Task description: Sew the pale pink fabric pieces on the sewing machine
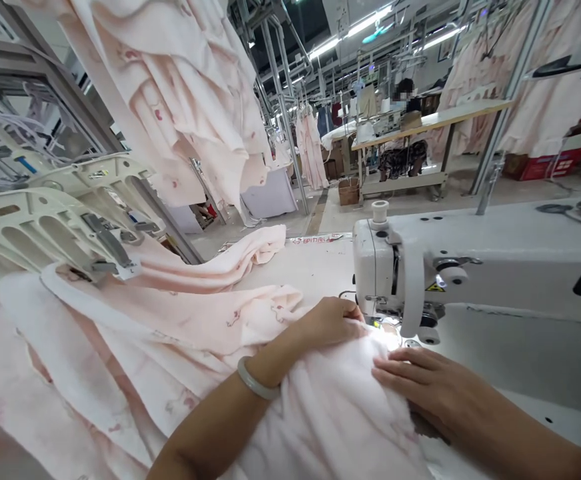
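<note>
Pressing soft fleecy fabric [330, 400] (pink)

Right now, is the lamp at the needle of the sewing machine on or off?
On. A bright white glow falls on the fabric under the machine head, between the left hand and right hand.

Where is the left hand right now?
In the head view, the left hand rests on the pink fabric at centre, just left of the sewing machine needle area.

The machine head [390, 267] blocks the centre right of the frame, and heaped fabric [135, 347] fills the lower left. Bare surface [530, 360] lies open at lower right, under the machine arm [520, 260].
</note>
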`<state>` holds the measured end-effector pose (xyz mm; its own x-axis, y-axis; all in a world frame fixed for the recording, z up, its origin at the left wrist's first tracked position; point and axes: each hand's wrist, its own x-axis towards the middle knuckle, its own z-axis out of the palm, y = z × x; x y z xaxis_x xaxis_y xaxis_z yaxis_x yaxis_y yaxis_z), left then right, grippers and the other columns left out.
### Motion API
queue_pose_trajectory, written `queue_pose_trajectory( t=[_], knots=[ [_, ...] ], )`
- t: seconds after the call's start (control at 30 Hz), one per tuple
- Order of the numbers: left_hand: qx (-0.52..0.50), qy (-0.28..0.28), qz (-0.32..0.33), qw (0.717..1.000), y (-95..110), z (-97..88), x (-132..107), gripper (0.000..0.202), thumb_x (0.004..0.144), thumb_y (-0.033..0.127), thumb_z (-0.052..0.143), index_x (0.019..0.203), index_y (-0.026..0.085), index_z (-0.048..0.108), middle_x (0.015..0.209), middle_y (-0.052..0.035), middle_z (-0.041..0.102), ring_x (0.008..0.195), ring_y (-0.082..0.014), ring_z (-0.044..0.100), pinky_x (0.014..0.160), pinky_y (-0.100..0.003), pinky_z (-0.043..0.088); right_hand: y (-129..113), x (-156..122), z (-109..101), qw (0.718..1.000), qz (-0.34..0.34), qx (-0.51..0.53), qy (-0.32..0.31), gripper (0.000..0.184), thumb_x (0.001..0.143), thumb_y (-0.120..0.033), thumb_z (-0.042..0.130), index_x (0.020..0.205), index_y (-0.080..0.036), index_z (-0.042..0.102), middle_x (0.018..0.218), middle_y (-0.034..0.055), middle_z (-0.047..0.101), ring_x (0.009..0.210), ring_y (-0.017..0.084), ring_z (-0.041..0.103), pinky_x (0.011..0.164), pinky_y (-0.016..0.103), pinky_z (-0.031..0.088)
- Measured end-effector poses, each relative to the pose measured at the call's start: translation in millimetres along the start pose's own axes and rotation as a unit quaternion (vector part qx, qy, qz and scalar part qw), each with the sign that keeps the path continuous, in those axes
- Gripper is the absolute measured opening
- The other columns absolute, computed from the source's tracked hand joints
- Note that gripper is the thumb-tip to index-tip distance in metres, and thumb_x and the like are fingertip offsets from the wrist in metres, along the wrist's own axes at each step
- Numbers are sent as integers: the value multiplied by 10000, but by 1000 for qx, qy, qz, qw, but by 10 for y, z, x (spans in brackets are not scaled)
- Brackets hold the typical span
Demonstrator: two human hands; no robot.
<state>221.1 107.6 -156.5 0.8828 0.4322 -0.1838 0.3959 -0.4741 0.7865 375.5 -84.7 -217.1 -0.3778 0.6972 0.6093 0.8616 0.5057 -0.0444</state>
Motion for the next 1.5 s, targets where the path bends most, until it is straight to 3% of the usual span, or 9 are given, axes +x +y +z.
queue_pose_trajectory(
  t=[0.1, 0.2, 0.33, 0.4, 0.5, 0.7, 0.93, 1.27, 1.5],
  knots=[
    [-5, -11, -12, 1000, -44, 56, -164, 147, 811, 313, 774, 861, 179, 740, 881, 9, 747, 870, -173, 668, 766, -252, 483, -124, 8, -90, 998, -60, -19, -9, 471, 959, 39, 430, 1222, -188, 748, 1224, 56, 821, 1044, 175, 799, 954, 292, 655],
    [25, -3, 0, 1000, -48, 116, -311, 151, 847, 326, 761, 917, 192, 769, 945, -4, 787, 934, -192, 704, 849, -263, 504, -190, -25, -109, 995, -92, -24, 0, 501, 900, 60, 427, 1225, -159, 739, 1171, 60, 832, 1024, 166, 798, 986, 255, 635],
    [93, 9, 28, 995, -8, 157, -339, 121, 886, 295, 733, 943, 196, 774, 1040, -40, 794, 998, -211, 718, 924, -275, 520, -150, -131, -22, 997, -57, -55, 24, 447, 1006, 12, 439, 1328, -142, 707, 1284, 70, 801, 1120, 187, 782, 985, 303, 650],
    [110, 5, 41, 993, 4, 158, -316, 107, 895, 287, 727, 937, 195, 759, 1045, -49, 781, 996, -212, 714, 937, -281, 527, -111, -153, 13, 997, -30, -67, 34, 356, 1095, -84, 443, 1325, -125, 711, 1289, 113, 793, 1142, 215, 777, 983, 341, 655],
    [118, 1, 53, 992, 1, 162, -302, 113, 910, 297, 710, 933, 189, 732, 1053, -61, 765, 977, -209, 709, 945, -292, 537, -65, -136, 24, 996, -18, -81, 24, 383, 1164, -198, 390, 1351, -89, 706, 1285, 159, 784, 1140, 228, 773, 997, 371, 643],
    [142, 10, 31, 989, 53, 215, -345, 187, 936, 318, 659, 1061, 188, 708, 1162, -105, 764, 1079, -255, 715, 1000, -346, 552, 1, -116, 12, 997, -33, -67, 9, 405, 1157, -238, 448, 1487, -116, 651, 1304, 111, 787, 1123, 233, 765, 971, 385, 629],
    [148, 17, 0, 989, 136, 230, -339, 166, 970, 300, 592, 1036, 191, 699, 1140, -103, 774, 1106, -271, 707, 1018, -366, 543, 28, -155, -3, 997, -41, -61, 18, 420, 1045, -28, 465, 1363, -137, 716, 1282, 87, 799, 1147, 222, 761, 1037, 343, 630],
    [139, 16, 15, 990, 95, 230, -334, 139, 946, 266, 599, 1014, 196, 698, 1131, -98, 766, 1101, -258, 705, 1016, -350, 550, 29, -172, 70, 999, -25, -44, -3, 499, 1108, -155, 499, 1604, -132, 547, 1335, 119, 777, 1166, 236, 764, 1011, 370, 654],
    [145, 28, -33, 988, 115, 267, -341, 217, 946, 352, 663, 1075, 184, 710, 1210, -122, 750, 1149, -289, 702, 1038, -379, 553, 0, -39, 3, 998, -13, -66, 9, 402, 1179, -265, 396, 1432, -111, 668, 1268, 126, 795, 1107, 236, 763, 907, 388, 618]
  ],
)
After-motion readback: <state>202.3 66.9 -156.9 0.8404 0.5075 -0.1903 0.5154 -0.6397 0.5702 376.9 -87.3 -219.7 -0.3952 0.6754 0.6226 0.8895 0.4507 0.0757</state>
